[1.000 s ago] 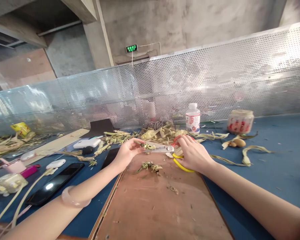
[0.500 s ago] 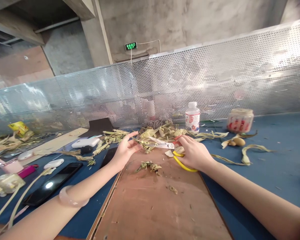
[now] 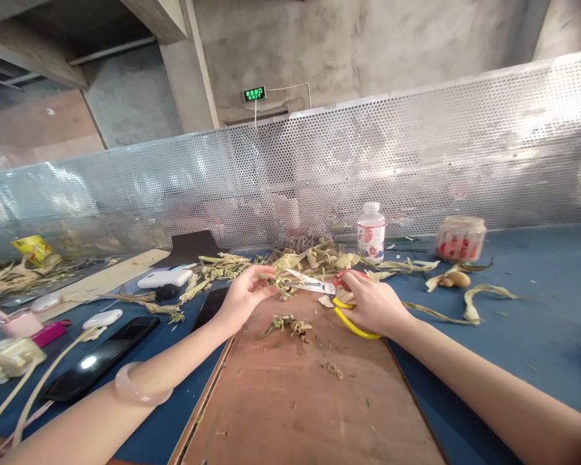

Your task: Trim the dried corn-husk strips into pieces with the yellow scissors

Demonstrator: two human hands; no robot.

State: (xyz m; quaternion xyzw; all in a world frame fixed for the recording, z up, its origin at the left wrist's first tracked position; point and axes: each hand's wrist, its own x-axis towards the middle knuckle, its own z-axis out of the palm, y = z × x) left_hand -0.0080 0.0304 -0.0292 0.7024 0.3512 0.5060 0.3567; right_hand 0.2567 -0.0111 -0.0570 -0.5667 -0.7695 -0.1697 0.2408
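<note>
My left hand [image 3: 246, 296] is closed, thumb and fingers pinching a small piece of dried, knotted plant husk [image 3: 285, 290]. In my right hand [image 3: 374, 305] is a pair of scissors [image 3: 325, 288] with one red and one yellow handle. Its metal blades point left, their tips close to the husk piece; whether they touch it I cannot tell. Below the hands a brown wooden board [image 3: 314, 394] carries a small dark-green and tan knotted husk piece [image 3: 290, 325] and a tiny curled scrap [image 3: 335, 371]. Just behind lies a heap of pale dried husks [image 3: 326, 256].
A white bottle [image 3: 370, 234] and a lidded jar [image 3: 461, 239] stand at the back right, near loose husk strips [image 3: 472, 307]. At left are a black phone [image 3: 101, 355], a white device [image 3: 164, 278] and cables. A perforated metal screen [image 3: 392, 161] borders the blue table [image 3: 527, 349].
My left fingers, more spread before, have curled in around the husk piece. The scissors have shifted slightly down and still point left. The view has tilted a little.
</note>
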